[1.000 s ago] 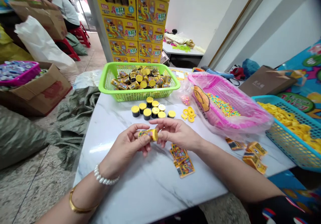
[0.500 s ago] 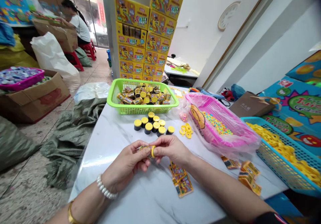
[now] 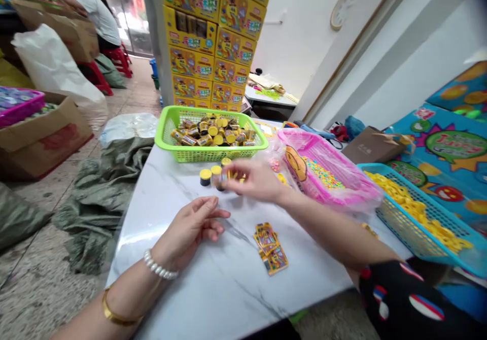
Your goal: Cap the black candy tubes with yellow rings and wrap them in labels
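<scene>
My left hand (image 3: 190, 226) hangs open over the white marble table (image 3: 224, 284), holding nothing. My right hand (image 3: 254, 180) is stretched forward and blurred, its fingertips pinched among the black cups with yellow caps (image 3: 205, 176). A cup seems to be held in those fingers, though the blur hides its label. Several more cups stand partly hidden behind the hand. A small stack of printed yellow labels (image 3: 271, 248) lies on the marble to the right of my left hand.
A green basket (image 3: 209, 147) of labelled cups stands at the table's far edge. Beside it are a pink basket of coloured candy (image 3: 323, 172) and a blue basket of yellow rings (image 3: 411, 213). Stacked yellow cartons (image 3: 190, 40) rise behind. A co-worker (image 3: 99, 18) sits at the back.
My hands have parted. The labelled cup has left my left hand, and my right hand has moved forward to the group of cups. The view has also swung slightly.
</scene>
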